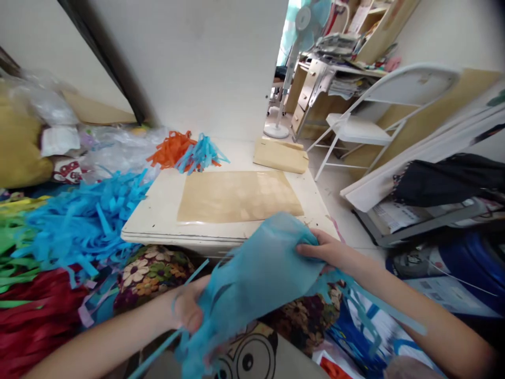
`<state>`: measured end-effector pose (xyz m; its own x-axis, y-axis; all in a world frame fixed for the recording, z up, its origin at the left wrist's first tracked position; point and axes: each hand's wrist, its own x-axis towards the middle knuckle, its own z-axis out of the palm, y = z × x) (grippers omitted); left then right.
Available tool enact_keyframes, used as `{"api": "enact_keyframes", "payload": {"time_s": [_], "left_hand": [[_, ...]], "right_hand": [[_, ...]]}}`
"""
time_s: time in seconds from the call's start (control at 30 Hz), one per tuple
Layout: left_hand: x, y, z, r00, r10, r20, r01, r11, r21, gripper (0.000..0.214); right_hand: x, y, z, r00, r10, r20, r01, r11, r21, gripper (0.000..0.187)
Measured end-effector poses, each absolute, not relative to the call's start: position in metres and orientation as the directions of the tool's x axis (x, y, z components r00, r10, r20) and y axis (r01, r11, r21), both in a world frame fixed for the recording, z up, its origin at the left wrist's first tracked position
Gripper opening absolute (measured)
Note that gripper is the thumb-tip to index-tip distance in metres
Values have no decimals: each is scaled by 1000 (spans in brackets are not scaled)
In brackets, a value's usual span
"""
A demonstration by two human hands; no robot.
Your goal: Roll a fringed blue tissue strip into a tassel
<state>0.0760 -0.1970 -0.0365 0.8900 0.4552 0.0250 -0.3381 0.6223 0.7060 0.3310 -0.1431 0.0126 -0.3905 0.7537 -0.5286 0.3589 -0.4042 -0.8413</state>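
A thin, see-through sheet of blue tissue paper (268, 263), its ends cut into long strips, is stretched over my lap. My left hand (191, 308) grips its fringed left end, with a loose strip lying across the wrist. My right hand (321, 250) pinches the sheet near its upper right edge, thumb on top, the other fingers partly hidden under it. Strips (363, 316) dangle below my right forearm. Just beyond the sheet, a brown plastic-covered board (239, 197) lies on the low white table (158, 210).
At the table's back are an orange fringe bundle (171, 147), a blue-and-white one (203, 152) and a folded brown piece (281, 155). Piles of blue strips (90, 210) and red strips (43, 310) lie left. A white folding chair (363, 129) and standing fan (303, 21) stand behind right.
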Motion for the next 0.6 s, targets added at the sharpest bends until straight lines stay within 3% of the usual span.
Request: {"api": "enact_keyframes", "payload": {"time_s": [0.1, 0.2, 0.27, 0.33, 0.43, 0.6], "left_hand": [[48, -183, -21, 897, 435, -85, -241, 639, 731, 41], [23, -160, -1, 771, 578, -268, -167, 590, 790, 49], [11, -143, 12, 577, 683, -448, -86, 596, 798, 49], [1, -124, 24, 394, 729, -560, 9, 606, 795, 42], [-11, -97, 31, 278, 744, -608, 183, 580, 794, 36], [-20, -60, 24, 263, 763, -591, 531, 397, 749, 33]], "right_hand": [[338, -134, 13, -533, 698, -478, 363, -322, -874, 55], [341, -119, 18, -656, 612, -441, 437, -168, -884, 65], [340, -106, 25, -669, 570, -477, 550, -53, -834, 65], [338, -93, 31, -672, 499, -548, 645, 29, -764, 59], [340, -72, 35, -647, 433, -628, 733, 127, -668, 46], [362, -44, 28, -485, 528, -697, 873, 239, -425, 21]]}}
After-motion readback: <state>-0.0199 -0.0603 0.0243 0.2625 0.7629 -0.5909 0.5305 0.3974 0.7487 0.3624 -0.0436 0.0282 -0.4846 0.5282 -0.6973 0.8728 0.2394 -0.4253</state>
